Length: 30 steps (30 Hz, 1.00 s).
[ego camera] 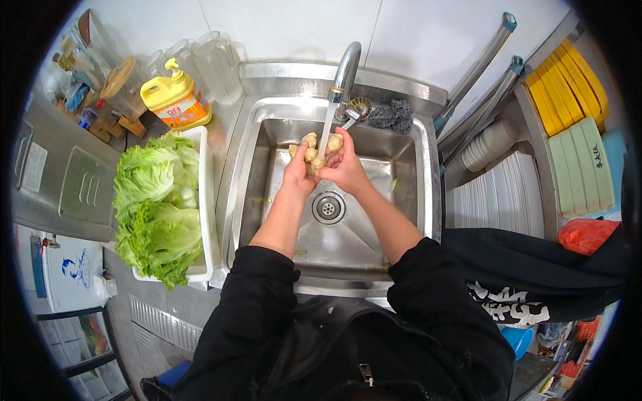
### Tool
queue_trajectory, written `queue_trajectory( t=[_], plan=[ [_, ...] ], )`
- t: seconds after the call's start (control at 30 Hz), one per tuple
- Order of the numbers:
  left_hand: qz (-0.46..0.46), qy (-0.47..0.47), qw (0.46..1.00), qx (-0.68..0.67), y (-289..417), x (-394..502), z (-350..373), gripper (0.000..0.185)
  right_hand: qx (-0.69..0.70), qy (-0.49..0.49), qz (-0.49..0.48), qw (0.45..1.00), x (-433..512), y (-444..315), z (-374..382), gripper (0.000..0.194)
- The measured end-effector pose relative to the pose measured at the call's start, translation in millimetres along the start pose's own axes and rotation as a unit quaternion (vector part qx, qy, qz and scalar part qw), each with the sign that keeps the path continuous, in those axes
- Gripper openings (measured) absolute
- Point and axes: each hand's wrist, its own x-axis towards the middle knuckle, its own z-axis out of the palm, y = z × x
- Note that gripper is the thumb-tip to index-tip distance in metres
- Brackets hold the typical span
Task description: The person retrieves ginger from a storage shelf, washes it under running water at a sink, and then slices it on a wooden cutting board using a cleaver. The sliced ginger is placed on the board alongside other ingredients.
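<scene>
Both my hands hold a knobbly piece of ginger root [317, 163] under the running faucet [346, 70], over a stainless steel sink [351, 250]. My left hand [297, 173] grips it from the left and below. On the right, my right hand [347, 168] has its fingers on the ginger's right-hand knob. Water falls onto the root between the hands. The round drain strainer [329, 208] shows below them, and small green scraps lie in the basin. Parts of the ginger are hidden by my fingers.
Left of the sink stands a white plastic bin [208, 200] of lettuce [160, 210], with a yellow detergent jug [176, 100] behind. A dark scouring pad [392, 115] lies on the sink's back ledge. Stacked white plates [496, 195] and yellow containers [567, 87] stand on shelves at right.
</scene>
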Motion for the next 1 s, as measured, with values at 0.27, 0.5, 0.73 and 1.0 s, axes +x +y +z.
queue_trajectory(
  t=[0.27, 0.5, 0.73, 1.0],
  plan=[
    [0.07, 0.091, 0.993, -0.034, 1, 3, 6, 0.036, 0.104, 0.1, -0.018, 0.989, 0, 13, 26, 0.092],
    [0.13, 0.14, 0.981, -0.027, -1, 14, 12, 0.034, 0.13, 0.097, -0.006, 0.987, 1, 7, 35, 0.081],
    [0.107, 0.149, 0.983, -0.03, 5, 14, 18, 0.035, 0.188, 0.057, 0.03, 0.98, 1, 6, 28, 0.067],
    [0.191, 0.136, 0.972, -0.031, -4, 12, 27, 0.038, 0.246, 0.085, 0.01, 0.966, 4, 7, 30, 0.062]
  ],
)
